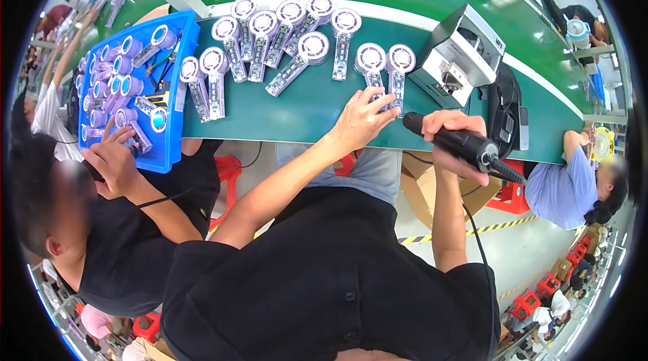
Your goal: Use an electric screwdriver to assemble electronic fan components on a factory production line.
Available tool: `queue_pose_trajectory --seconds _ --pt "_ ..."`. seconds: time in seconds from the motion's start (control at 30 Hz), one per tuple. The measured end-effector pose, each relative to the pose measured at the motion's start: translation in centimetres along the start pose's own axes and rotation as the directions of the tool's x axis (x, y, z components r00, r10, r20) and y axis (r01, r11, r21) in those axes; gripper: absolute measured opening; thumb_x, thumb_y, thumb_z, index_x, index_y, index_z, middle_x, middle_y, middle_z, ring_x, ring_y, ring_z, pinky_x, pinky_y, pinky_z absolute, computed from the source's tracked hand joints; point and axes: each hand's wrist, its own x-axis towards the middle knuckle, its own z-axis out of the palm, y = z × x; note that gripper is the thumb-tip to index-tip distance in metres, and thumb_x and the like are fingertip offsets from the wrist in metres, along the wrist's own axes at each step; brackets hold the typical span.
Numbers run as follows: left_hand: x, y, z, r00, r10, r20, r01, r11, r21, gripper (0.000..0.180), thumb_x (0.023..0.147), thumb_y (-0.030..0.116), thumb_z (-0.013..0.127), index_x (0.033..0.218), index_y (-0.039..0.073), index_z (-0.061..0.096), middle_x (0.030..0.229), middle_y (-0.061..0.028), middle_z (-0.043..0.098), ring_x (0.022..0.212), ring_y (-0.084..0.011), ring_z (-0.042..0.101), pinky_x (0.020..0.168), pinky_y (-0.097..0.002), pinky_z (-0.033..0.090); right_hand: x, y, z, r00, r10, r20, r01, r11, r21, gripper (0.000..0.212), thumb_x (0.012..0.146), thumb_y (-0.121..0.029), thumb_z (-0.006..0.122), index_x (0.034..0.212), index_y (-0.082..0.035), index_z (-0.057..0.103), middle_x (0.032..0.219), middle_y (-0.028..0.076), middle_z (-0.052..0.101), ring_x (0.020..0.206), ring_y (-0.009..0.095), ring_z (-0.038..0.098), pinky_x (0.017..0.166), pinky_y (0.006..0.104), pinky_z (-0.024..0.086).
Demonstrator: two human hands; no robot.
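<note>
My right hand (453,137) is wrapped round a black electric screwdriver (466,148), its tip end pointing left and its cable running off at the right. My left hand (364,118) is closed over the lower handle of a pale purple handheld fan (370,59) near the table's front edge. A second handheld fan (401,59) lies right beside it, with my fingertips reaching its handle. The screwdriver's tip end is close to that second fan's lower end, apart from it as far as I can see. Circuit boards show in the open handles.
Several more handheld fans (290,13) lie on the green table (297,115). A grey-white machine (459,57) stands at the right, a black bag (503,108) beside it. At the left, a co-worker's hand (115,162) reaches into a blue bin (177,128) of fans.
</note>
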Motion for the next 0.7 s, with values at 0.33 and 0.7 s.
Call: queue_pose_trajectory --seconds 0.33,0.7 --pt "-0.1 -0.6 0.7 0.998 -0.049 -0.049 0.043 0.993 -0.111 0.018 0.08 0.015 0.075 0.098 0.011 0.077 0.112 -0.0019 0.067 0.111 -0.0246 0.058 0.08 -0.0386 0.051 -0.1 -0.6 1.4 0.948 -0.152 0.28 0.194 0.973 -0.129 0.098 0.069 -0.095 0.051 0.093 0.0 0.054 0.064 0.013 0.061 0.044 0.024 0.056 0.046 0.0369 0.052" --pt "-0.3 -0.7 0.3 0.998 -0.064 0.001 0.064 0.995 -0.072 0.017 0.081 0.012 0.075 0.098 0.012 0.078 0.112 -0.0015 0.069 0.108 -0.0248 0.059 0.086 -0.0399 0.054 0.3 -0.6 1.2 0.976 -0.109 0.191 0.135 0.983 -0.125 0.092 0.078 -0.09 0.045 0.094 0.0 0.053 0.067 0.015 0.065 0.049 0.026 0.062 0.052 0.039 0.056"
